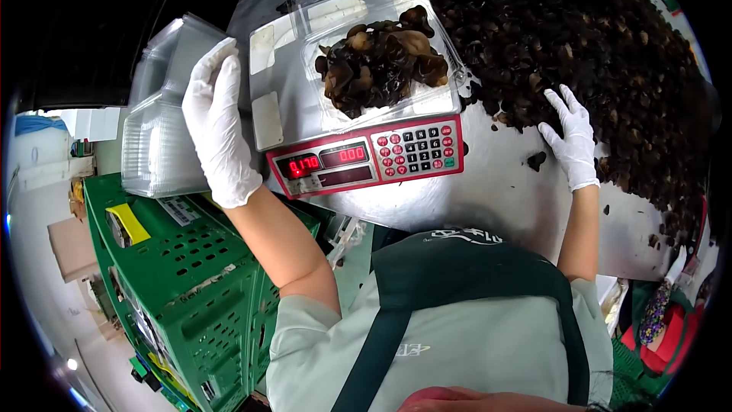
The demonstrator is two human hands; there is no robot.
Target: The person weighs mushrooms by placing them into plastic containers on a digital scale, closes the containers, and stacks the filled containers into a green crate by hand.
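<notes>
Dark wood ear mushrooms [381, 65] lie in a clear plastic container [324, 99] on the scale [267, 118], whose red display reads 0.170. My left hand [221, 122], in a white glove, is raised between the scale and a stack of clear containers [160, 137]. Its fingers are held together and bent, and whether anything is between them is hidden. At the near edge of a large mushroom pile [564, 30], my gloved right hand [570, 137] has its fingers apart and holds nothing.
Green plastic crates [198, 282] stand at the lower left, below the metal table [503, 183]. Small mushroom pieces lie scattered near my right hand. Another person's arm [659, 305] in a patterned sleeve shows at the lower right.
</notes>
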